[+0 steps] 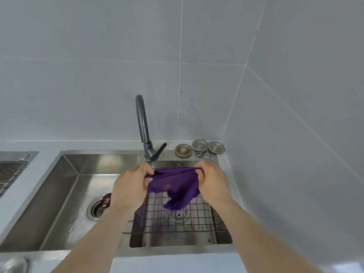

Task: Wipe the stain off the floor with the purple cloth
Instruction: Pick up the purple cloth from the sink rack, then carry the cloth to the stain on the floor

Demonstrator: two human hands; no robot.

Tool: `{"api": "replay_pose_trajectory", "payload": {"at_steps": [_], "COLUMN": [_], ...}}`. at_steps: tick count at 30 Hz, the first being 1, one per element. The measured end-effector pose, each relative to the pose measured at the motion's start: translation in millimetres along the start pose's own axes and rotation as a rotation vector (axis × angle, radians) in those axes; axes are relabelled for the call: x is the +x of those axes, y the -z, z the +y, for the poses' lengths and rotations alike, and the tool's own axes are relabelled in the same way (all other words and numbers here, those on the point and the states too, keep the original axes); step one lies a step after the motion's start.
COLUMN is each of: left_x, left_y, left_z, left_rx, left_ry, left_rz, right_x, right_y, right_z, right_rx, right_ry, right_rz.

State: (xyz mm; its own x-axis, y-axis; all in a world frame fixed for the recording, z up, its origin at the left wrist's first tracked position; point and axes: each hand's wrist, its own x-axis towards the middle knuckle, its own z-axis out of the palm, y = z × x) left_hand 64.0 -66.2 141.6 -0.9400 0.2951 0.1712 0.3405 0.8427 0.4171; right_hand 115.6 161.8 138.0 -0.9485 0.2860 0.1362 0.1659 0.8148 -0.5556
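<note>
Here, both hands' grips stretch the purple cloth [173, 186] above the steel sink [65, 194], grey-tiled wall [98, 75] behind.

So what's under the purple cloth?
Below the cloth, held by the left hand and right hand, is a wire rack over a drain; the drain's top edge is covered.

We find open room in the left basin [65, 196]; the wire rack [177, 215] fills the right basin, and the faucet [142, 125] and drain stoppers [199, 147] crowd the rear ledge.
</note>
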Motion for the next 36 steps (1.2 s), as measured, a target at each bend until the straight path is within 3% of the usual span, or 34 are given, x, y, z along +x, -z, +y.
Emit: {"api": "replay_pose_trajectory", "payload": {"at_steps": [9, 16, 26, 36], "left_x": [-114.0, -209.9, -300.4, -393.6], "left_y": [161.6, 235.8, 245.2, 209.1], "left_z": [43.5, 68.0, 95.7, 140.8], "left_rx": [-0.127, -0.108, -0.121, -0.112], "left_ry": [-0.137, -0.219, -0.199, -0.166], "left_rz": [0.282, 0.293, 0.232, 0.197], "right_x": [-133.0, -236.8, -333.0, -426.4], "right_y": [133.5, 179.8, 210.0, 226.8], "right_z": [-111.7, -150.8, -141.0, -87.4], "right_rx": [-0.009, -0.001, -0.013, 0.019], "right_ry": [0.179, 0.192, 0.181, 0.143], "right_rz": [0.283, 0.336, 0.26, 0.227]}}
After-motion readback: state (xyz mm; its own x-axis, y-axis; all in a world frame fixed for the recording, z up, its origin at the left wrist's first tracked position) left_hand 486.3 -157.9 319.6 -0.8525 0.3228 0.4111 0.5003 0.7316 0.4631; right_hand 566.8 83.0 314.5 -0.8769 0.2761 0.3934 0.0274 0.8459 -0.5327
